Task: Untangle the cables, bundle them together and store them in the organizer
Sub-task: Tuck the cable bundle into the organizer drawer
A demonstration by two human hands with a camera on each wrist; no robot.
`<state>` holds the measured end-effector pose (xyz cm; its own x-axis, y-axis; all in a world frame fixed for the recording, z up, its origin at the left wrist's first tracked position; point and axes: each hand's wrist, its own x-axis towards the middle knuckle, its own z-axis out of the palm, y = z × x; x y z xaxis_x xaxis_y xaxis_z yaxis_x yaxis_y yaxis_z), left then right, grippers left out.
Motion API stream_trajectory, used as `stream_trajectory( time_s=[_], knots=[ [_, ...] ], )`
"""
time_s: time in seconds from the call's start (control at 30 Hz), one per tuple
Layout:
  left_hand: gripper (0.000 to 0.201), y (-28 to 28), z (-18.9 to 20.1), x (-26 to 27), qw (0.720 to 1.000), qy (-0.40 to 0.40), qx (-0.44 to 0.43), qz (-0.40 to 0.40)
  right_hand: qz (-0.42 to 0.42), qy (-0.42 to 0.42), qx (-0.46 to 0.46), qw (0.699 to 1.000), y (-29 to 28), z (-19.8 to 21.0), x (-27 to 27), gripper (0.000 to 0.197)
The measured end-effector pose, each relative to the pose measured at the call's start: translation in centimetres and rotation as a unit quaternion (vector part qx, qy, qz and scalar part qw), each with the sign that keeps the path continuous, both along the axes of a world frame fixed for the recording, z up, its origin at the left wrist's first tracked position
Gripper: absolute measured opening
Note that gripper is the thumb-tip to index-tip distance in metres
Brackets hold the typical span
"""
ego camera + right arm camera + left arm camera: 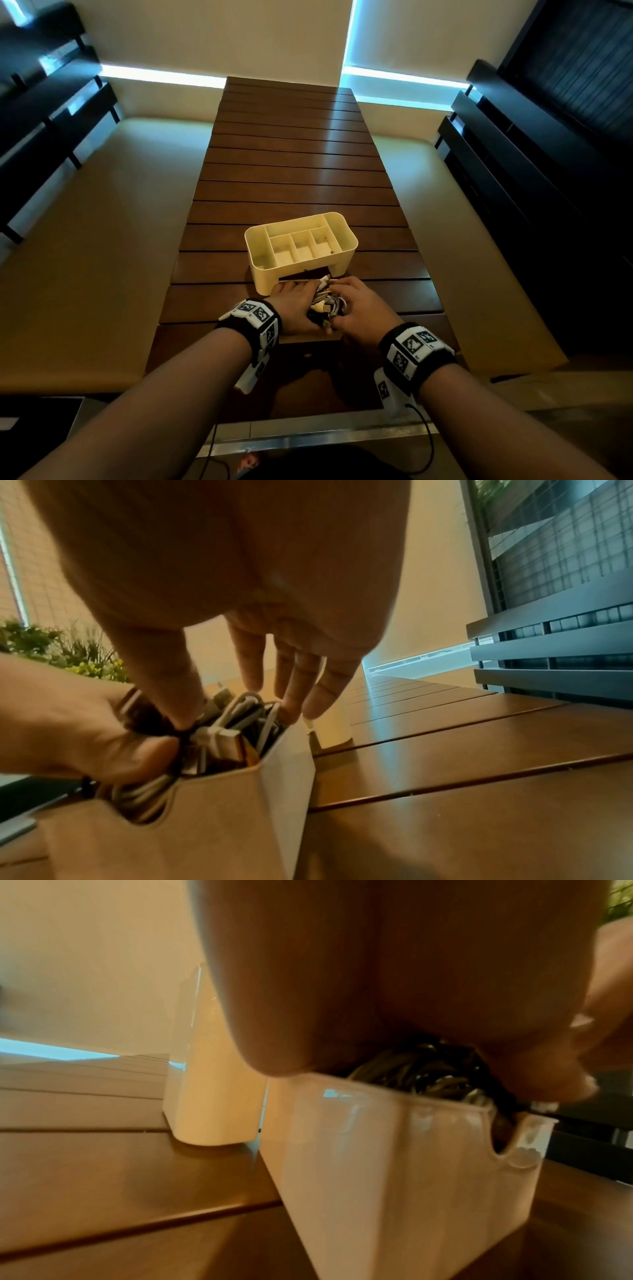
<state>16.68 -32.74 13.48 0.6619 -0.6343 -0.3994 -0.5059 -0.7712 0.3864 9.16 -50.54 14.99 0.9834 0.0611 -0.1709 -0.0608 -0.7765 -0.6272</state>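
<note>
The cream organizer [342,236], with several open compartments on top, stands on the wooden slat table [294,171]. Its drawer [222,818] is pulled out toward me and holds a bundle of white and dark cables [325,303]. My left hand [294,305] lies over the left side of the cables [418,1069], palm down, with its thumb [137,750] pressing on the bundle. My right hand [363,305] covers the right side. Its fingers [294,685] are straight, and their tips and the thumb touch the cables [232,723]. The drawer [394,1164] has a notch in its front wall.
Padded benches [102,240] run along both sides of the table. Dark slatted screens [548,137] stand at the right and left. The far half of the table shows bare slats. Green plants [68,653] grow beyond the left bench.
</note>
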Motion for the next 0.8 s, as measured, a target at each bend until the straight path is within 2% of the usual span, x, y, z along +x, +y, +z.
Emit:
stream_trajectory(
  time_s=[0.07, 0.2, 0.37, 0.47, 0.6, 0.73, 0.8],
  knots=[
    [0.096, 0.0, 0.2, 0.0, 1.000, -0.004, -0.001, -0.002, 0.015, -0.006, 0.028, 0.999, -0.1, 0.0, -0.3, 0.068],
    [0.094, 0.0, 0.1, -0.2, 1.000, -0.004, -0.004, -0.007, 0.084, -0.091, -0.037, 0.992, 0.2, -1.9, -1.6, 0.059],
    [0.092, -0.3, 0.1, -0.3, 1.000, -0.016, 0.001, -0.001, 0.075, -0.106, -0.052, 0.990, 0.4, -2.2, -2.2, 0.046],
    [0.090, -0.2, -0.3, -0.5, 0.999, -0.033, -0.013, 0.012, 0.038, -0.119, -0.048, 0.991, 0.7, -2.5, -1.6, 0.034],
    [0.104, 0.2, -0.8, -1.1, 0.997, -0.044, -0.028, 0.052, 0.023, -0.142, -0.072, 0.987, 1.3, -2.5, -0.5, 0.026],
    [0.106, 0.6, -0.6, -2.4, 0.994, -0.092, -0.006, 0.062, 0.037, -0.176, -0.111, 0.977, 1.9, -3.1, -0.1, 0.024],
    [0.101, 0.9, -0.4, -2.7, 0.988, -0.141, 0.019, 0.051, 0.045, -0.192, -0.135, 0.971, 2.1, -3.2, 0.1, 0.023]
  ],
)
